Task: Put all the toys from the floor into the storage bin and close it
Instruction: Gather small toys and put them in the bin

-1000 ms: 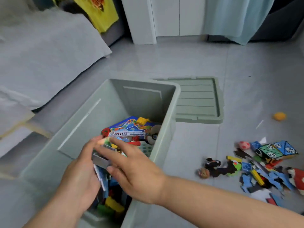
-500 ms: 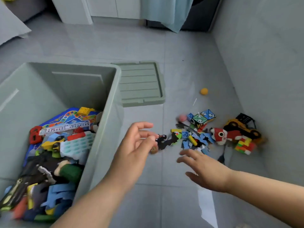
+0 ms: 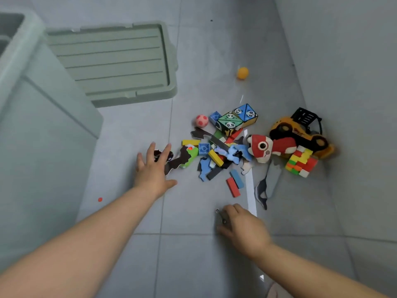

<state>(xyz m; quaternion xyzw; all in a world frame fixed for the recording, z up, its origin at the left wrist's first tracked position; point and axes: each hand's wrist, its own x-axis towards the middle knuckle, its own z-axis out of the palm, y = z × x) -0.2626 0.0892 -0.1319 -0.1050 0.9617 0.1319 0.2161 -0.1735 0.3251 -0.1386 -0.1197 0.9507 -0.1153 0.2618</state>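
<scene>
Storage bin (image 3: 43, 130) at far left, its lid (image 3: 111, 61) off and flat on the floor just beside it. Left hand (image 3: 153, 168) open, fingers spread, touching the near edge of the toy pile (image 3: 225, 147) on the floor. Right hand (image 3: 242, 226) nearer the camera, fingers curled round a small metal piece (image 3: 221, 216).

Toys (image 3: 227, 151) heaped on floor; bin (image 3: 32, 125) open, lid (image 3: 111, 61) off.
</scene>
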